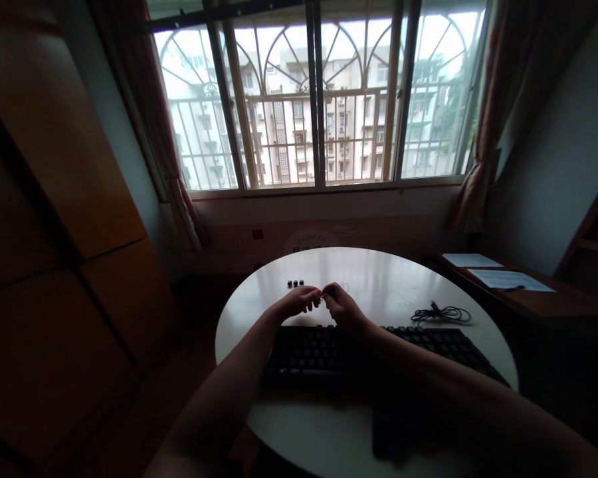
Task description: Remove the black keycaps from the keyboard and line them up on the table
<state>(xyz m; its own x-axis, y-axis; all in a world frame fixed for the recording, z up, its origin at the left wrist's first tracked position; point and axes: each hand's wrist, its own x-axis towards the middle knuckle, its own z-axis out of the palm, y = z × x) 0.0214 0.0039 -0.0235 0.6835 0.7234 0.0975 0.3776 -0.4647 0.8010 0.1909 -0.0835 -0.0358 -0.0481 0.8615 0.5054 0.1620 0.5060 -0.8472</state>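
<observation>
My left hand (301, 302) and my right hand (342, 307) meet above the back edge of a black keyboard (309, 352). Both are closed, fingertips pinched together around something tiny that I cannot make out. Just beyond the left hand, 3 small black keycaps (296, 283) sit in a short row on the white round table (379, 265). A thin wire outline (345, 287) shows right behind my right hand; whether it is held or lying on the table I cannot tell. My right forearm covers the middle of the keyboard.
A coiled black cable (441, 314) lies on the table behind the keyboard's right end. Farther right, a dark wooden surface (573, 299) bears white papers (511, 279) and a pen (515, 288). A wooden cabinet (54, 153) stands at left, and a barred window (319, 106) is ahead.
</observation>
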